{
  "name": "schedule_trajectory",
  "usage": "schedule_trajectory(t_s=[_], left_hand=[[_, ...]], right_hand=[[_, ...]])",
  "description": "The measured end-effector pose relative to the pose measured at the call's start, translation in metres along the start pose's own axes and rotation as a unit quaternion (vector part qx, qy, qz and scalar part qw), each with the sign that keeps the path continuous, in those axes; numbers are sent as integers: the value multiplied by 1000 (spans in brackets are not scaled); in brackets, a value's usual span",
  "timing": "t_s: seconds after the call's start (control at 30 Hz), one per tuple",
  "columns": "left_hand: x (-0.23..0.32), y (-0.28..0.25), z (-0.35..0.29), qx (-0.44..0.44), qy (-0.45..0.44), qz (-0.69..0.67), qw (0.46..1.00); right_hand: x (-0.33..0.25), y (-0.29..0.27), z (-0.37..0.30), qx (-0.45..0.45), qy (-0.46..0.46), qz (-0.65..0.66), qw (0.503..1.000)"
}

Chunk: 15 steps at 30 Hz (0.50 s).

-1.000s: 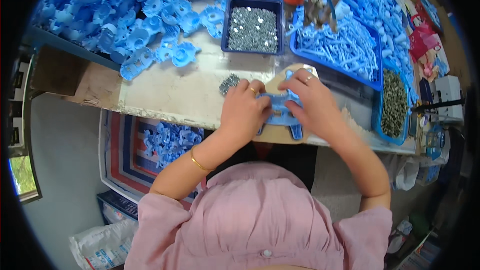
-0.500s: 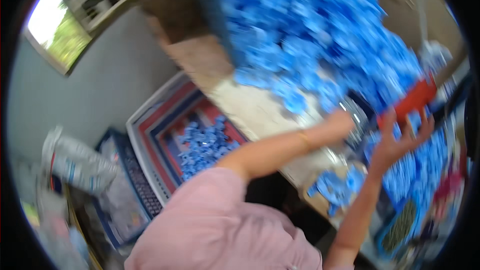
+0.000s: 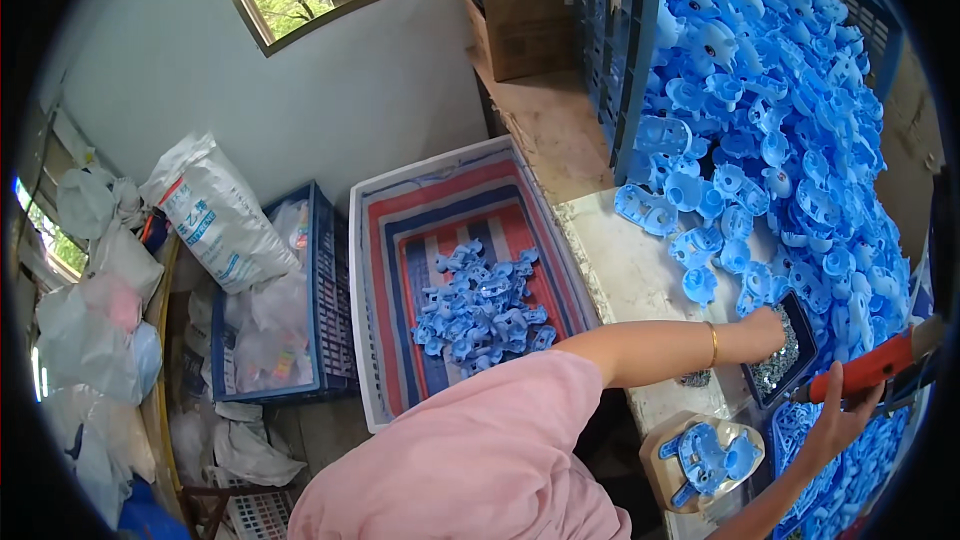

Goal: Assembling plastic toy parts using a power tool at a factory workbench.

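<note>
My left hand (image 3: 758,336) is curled over the near left side of a dark tray (image 3: 763,395) of small metal screws (image 3: 778,370). Its fingertips are hidden, and I cannot make out what is between them. At the right, my right hand (image 3: 842,423) has its fingers around the front part of a red electric screwdriver (image 3: 872,365), whose tip points left toward the tray. Below the tray, a blue moulded plastic part (image 3: 708,460) sits in a tan holding block (image 3: 660,470), touched by neither hand.
A huge heap of blue plastic shells (image 3: 790,140) spills from a blue crate (image 3: 605,50) onto the worktable (image 3: 600,230). Left of the table, a white bin (image 3: 362,330) with striped lining holds blue assembled pieces (image 3: 480,310). Beyond it are a blue basket (image 3: 320,310) and plastic bags (image 3: 225,215).
The view has swung to the right and sharpened from a blur. My left hand has come down onto the screw tray. My right hand remains by the red screwdriver.
</note>
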<state>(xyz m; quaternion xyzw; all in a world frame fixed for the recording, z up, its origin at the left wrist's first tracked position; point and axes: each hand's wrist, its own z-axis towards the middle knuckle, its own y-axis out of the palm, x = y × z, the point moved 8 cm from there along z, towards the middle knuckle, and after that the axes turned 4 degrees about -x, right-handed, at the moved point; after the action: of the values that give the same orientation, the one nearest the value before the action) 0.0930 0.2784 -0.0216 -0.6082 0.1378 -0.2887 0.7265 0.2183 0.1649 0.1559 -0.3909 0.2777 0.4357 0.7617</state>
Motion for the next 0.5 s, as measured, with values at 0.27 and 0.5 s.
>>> schedule_trajectory(t_s=[0.27, 0.5], left_hand=[[4, 12, 10, -85, -17, 51, 995], [3, 2, 13, -85, -34, 29, 995]], right_hand=[[-2, 3, -3, -27, 23, -56, 998], [8, -7, 2, -57, 1, -5, 998]])
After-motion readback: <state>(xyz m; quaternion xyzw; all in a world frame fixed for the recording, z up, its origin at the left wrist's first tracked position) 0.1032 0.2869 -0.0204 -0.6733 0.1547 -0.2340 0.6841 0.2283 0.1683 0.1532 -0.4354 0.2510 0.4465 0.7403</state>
